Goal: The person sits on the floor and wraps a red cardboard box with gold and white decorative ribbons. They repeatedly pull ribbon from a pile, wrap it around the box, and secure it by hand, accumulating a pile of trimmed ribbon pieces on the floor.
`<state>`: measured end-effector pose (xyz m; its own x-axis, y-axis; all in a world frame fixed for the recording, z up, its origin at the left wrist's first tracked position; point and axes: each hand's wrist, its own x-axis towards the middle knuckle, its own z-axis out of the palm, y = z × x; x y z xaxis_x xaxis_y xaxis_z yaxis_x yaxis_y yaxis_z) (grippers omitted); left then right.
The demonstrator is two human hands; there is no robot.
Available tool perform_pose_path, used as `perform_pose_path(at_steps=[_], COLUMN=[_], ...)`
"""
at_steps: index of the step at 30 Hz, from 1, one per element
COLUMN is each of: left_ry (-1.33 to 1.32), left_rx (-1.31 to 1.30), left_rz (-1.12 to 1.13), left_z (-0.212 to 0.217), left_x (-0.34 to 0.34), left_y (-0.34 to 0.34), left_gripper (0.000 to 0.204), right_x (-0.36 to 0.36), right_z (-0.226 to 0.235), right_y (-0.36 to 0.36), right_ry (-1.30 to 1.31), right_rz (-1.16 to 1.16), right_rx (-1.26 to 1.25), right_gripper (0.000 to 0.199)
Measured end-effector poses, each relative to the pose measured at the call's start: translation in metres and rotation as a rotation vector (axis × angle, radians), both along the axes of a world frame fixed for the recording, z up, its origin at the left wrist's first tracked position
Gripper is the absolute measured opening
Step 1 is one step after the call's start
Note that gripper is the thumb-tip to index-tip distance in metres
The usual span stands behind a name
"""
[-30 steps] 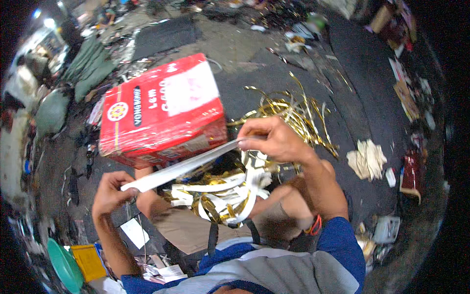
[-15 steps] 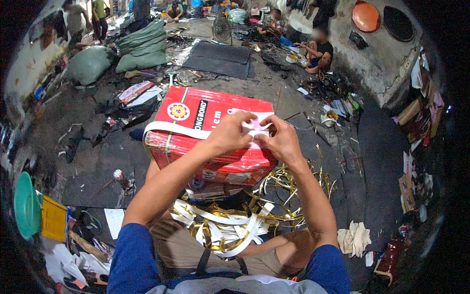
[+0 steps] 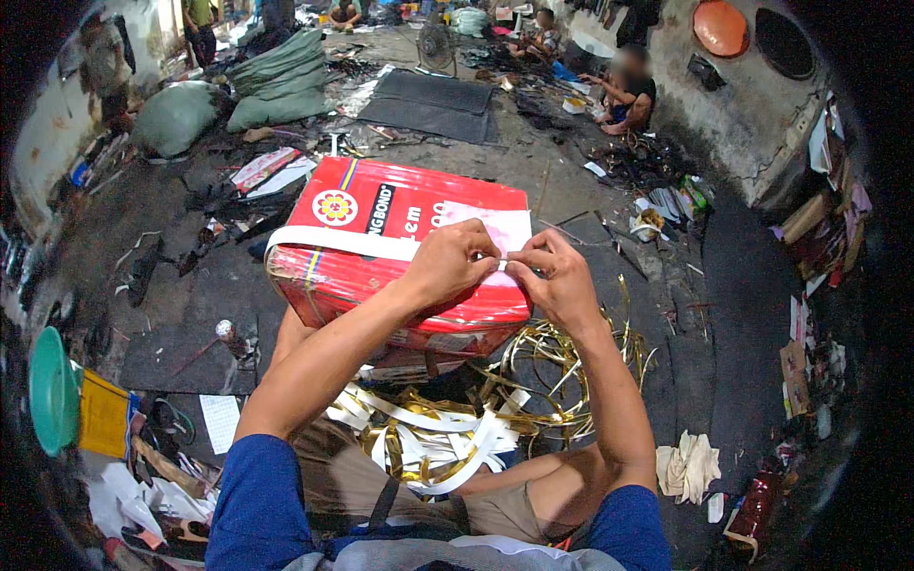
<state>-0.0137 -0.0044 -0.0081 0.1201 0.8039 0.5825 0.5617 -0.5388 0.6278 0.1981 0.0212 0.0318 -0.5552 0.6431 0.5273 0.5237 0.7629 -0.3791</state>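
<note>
A red cardboard box stands in front of me, and both my hands are over its top right part. A white strip crosses the top from the left edge and runs in under my left hand. That hand is closed, its thumb and fingertips pinching the strip's end, a small white bit of which shows between my hands. From the other side, my right hand is closed in a pinch on the same white bit. A pale pink patch lies on the box top behind my fingers.
Gold and white strips lie heaped by my legs. A green basin and a yellow container are at the left. Beyond the box lie dark mats and sacks. A person sits at the far right.
My hands have drawn together and slightly down, from spread fingers on the white-pink piece to a tight pinch. More of the pink patch shows. The view has shifted slightly.
</note>
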Motion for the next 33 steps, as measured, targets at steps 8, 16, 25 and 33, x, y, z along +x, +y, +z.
perform_pose_path(at_steps=[8, 16, 25, 33], left_ry=[-0.158, -0.12, 0.05, 0.1], left_rx=[-0.159, -0.194, -0.141, -0.022], left_rz=[-0.044, 0.003, 0.086, -0.11], left_z=[-0.002, 0.0, 0.007, 0.009], left_x=[-0.002, -0.001, 0.002, 0.0], left_y=[0.003, 0.007, 0.012, 0.034], left_gripper=[0.014, 0.017, 0.017, 0.02], right_x=[0.003, -0.004, -0.018, -0.017], right_z=[0.003, -0.018, -0.054, -0.054], right_y=[0.014, 0.015, 0.033, 0.024], right_ry=[0.047, 0.271, 0.583, 0.69], right_rz=[0.101, -0.061, -0.087, -0.165], right_rx=[-0.115, -0.321, -0.519, -0.589], right_gripper=[0.019, 0.017, 0.012, 0.024])
